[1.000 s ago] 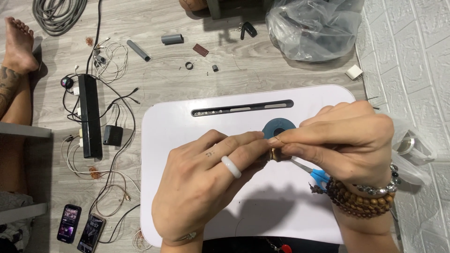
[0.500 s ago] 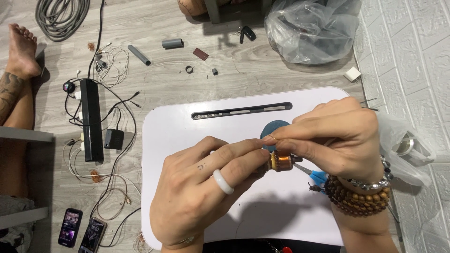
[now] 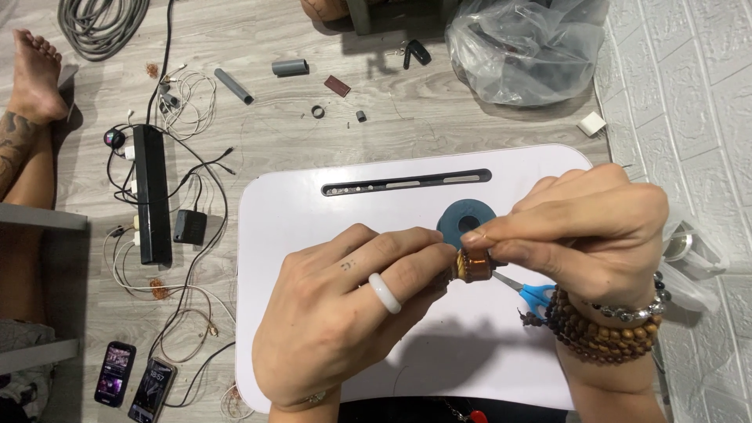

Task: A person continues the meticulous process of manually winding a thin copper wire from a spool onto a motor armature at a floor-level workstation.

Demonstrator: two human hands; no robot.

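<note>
We pinch a small copper-wound coil (image 3: 472, 265) between both hands above the white desk (image 3: 298, 227): our left hand (image 3: 345, 313) grips one end with its fingertips, our right hand (image 3: 583, 231) clamps the other. A blue tape roll (image 3: 468, 222) and blue-handled scissors (image 3: 533, 294) lie just beneath. In our judgement, the fine winding could loosen or the coil slip, since only fingertips hold it.
</note>
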